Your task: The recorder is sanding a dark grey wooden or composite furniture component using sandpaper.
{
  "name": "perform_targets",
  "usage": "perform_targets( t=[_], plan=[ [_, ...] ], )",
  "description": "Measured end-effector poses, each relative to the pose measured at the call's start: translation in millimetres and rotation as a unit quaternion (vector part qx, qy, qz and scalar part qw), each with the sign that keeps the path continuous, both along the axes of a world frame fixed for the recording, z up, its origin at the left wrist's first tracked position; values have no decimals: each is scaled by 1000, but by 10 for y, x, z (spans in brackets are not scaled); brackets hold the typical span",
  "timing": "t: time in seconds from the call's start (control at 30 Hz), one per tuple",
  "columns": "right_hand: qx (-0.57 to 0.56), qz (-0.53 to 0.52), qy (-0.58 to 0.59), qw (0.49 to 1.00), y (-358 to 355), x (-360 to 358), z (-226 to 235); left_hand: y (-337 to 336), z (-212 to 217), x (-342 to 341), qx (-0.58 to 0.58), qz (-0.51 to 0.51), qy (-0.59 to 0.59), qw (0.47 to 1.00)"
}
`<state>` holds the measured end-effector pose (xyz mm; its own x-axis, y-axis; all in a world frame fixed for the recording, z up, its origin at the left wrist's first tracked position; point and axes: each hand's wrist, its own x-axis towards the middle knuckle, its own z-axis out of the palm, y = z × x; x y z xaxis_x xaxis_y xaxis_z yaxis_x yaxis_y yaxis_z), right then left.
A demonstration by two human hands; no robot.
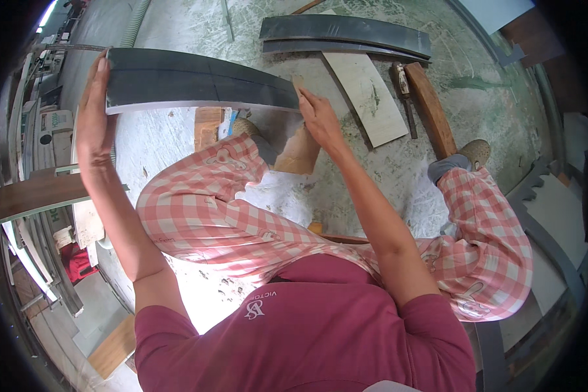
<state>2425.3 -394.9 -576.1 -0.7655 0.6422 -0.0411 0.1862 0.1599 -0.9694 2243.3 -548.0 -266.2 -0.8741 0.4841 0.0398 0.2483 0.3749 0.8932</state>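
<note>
A long dark grey board (196, 80) with a pale lower edge spans the space between my two hands, above the floor. My left hand (94, 104) presses along its left end, fingers stretched upward against the end face. At the board's narrower right end, my right hand (319, 117) grips with bent fingers and thumb. A thin tan edge shows beside those fingers; I cannot make out whether it belongs to the board. Below the right hand lies a torn-edged brown sheet (298, 151), partly behind my foot.
Two similar dark boards (346, 32) lie farther off, over a pale flat panel (370, 98). A chisel-like tool (406, 98) rests beside a brown wooden bar (431, 108). Stacked boards (52, 147) crowd the left side. A ribbed hose (135, 25) runs along the far left floor.
</note>
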Motion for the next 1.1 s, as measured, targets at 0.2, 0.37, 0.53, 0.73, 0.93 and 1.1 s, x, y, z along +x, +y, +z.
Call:
perform_targets(
  t=[0.2, 0.37, 0.53, 0.73, 0.93, 1.1],
  plan=[
    [83, 18, 117, 990, -420, -188, 1220, 17, -148, -108, 157, 34, -115, 980],
    [187, 16, 271, 944, -672, -242, 1840, 225, -138, 212, 193, 122, -62, 972],
    [258, -13, 276, 926, -740, -417, 1551, 48, -181, -138, 232, 142, -90, 958],
    [271, -15, 67, 960, -550, -242, 180, -127, -232, -519, 229, 193, -145, 943],
    [201, -34, 54, 978, -566, -81, 77, -420, -373, -804, 235, 238, -184, 924],
    [213, -35, 58, 975, -599, -179, 84, -482, -368, -764, 241, 245, -185, 921]
  ],
)
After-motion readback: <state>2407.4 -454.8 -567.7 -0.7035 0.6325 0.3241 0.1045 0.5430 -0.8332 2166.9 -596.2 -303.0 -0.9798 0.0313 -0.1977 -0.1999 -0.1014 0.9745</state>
